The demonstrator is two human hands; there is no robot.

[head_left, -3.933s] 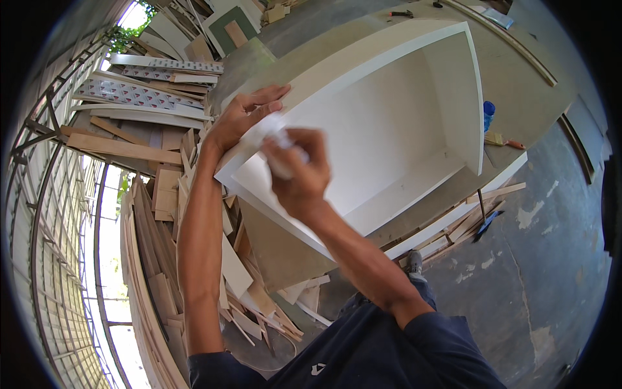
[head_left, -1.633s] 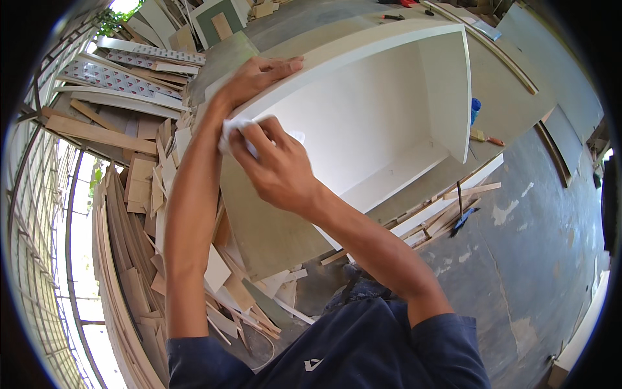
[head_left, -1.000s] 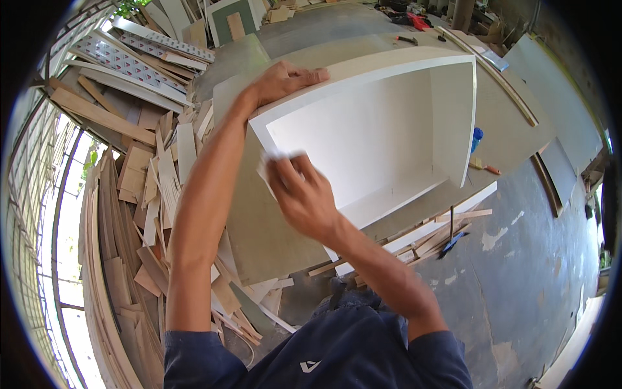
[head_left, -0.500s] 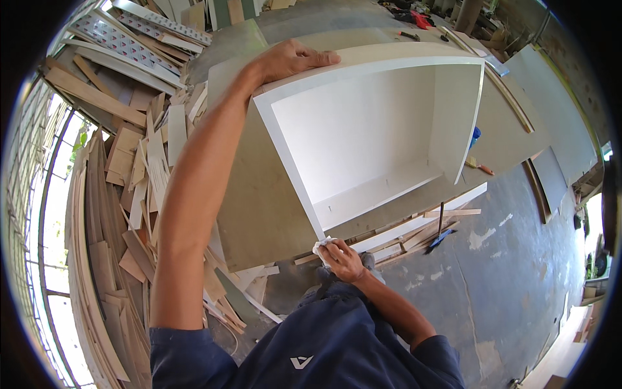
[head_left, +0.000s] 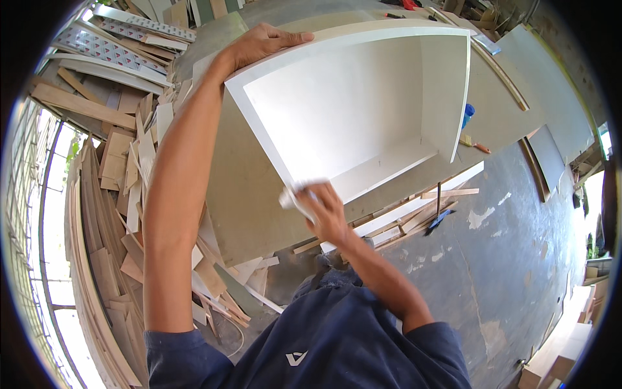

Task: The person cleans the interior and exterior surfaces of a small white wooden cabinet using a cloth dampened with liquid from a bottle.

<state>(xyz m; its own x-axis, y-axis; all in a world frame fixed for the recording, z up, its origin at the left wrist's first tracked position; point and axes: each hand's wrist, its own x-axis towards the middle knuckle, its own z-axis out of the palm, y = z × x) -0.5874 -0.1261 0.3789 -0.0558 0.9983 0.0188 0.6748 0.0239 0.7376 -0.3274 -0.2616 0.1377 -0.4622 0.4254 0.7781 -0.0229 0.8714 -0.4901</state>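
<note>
A white open-fronted cabinet box (head_left: pixel 337 104) stands on a tan board (head_left: pixel 253 214) in front of me. My left hand (head_left: pixel 269 44) grips the top panel near its left corner, thumb stretched along the panel. The far fingers are partly hidden behind it. My right hand (head_left: pixel 326 209) is closed around a crumpled white cloth (head_left: pixel 289 196), blurred by motion. The cloth lies against the lower part of the box's left front edge.
Wood offcuts (head_left: pixel 120 162) pile up at left. White and wooden strips (head_left: pixel 402 217) lie beside the board, with a blue-headed tool (head_left: pixel 440 222) among them. A paintbrush (head_left: pixel 476 145) and a blue container (head_left: pixel 468 115) sit right of the box. A dark panel (head_left: pixel 547 162) lies further right.
My right hand has moved up along the left front edge with the cloth, from the bottom corner. The box and my left hand appear shifted slightly up and left in view.
</note>
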